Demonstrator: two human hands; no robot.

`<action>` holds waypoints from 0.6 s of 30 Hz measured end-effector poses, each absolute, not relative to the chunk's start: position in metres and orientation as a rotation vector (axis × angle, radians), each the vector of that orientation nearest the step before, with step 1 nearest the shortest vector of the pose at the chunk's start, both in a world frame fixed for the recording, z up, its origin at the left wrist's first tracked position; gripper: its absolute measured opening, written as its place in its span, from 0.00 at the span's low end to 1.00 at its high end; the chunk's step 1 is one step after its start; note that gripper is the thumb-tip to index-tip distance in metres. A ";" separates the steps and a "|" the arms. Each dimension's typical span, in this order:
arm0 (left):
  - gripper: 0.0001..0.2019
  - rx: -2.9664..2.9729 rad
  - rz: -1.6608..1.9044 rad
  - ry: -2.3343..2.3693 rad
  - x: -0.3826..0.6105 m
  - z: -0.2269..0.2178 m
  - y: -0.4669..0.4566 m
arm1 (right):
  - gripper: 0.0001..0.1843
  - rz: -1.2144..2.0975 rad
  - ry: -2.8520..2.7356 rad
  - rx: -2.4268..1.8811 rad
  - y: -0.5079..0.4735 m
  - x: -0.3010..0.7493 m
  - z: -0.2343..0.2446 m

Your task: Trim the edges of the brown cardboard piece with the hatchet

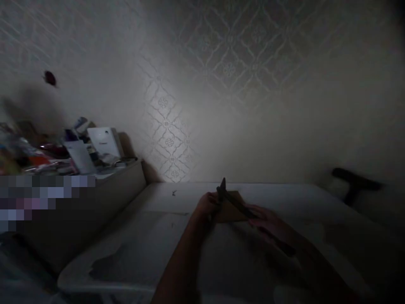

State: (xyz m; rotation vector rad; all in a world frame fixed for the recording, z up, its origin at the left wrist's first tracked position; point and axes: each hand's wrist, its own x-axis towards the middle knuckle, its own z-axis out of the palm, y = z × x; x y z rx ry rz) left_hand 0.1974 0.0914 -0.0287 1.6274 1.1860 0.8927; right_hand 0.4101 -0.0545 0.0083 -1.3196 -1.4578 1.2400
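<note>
The room is dim. My left hand (207, 204) is closed on the near-left edge of a small brown piece of cardboard (232, 209) held over a white table (152, 236). My right hand (262, 219) is closed round a dark scissors-like tool (236, 202), its tip pointing up and left across the cardboard. The picture is too dark and blurred to tell whether the blades touch the cardboard.
A lower shelf (104, 185) at the left holds white boxes (103, 141) and a blurred clutter of items. A dark handle-like object (354, 183) sticks out at the right past the table. A patterned wall (221, 84) stands behind.
</note>
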 end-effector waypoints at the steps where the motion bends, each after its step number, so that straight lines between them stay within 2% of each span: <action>1: 0.17 1.625 0.901 1.190 0.197 -0.028 0.091 | 0.35 1.240 -1.455 -1.321 -0.055 0.410 0.008; 8: 0.17 1.642 0.865 1.295 0.198 -0.022 0.085 | 0.32 1.264 -1.430 -1.307 -0.055 0.410 0.003; 18: 0.19 1.631 0.876 1.291 0.198 -0.017 0.078 | 0.33 1.230 -1.418 -1.307 -0.055 0.412 0.004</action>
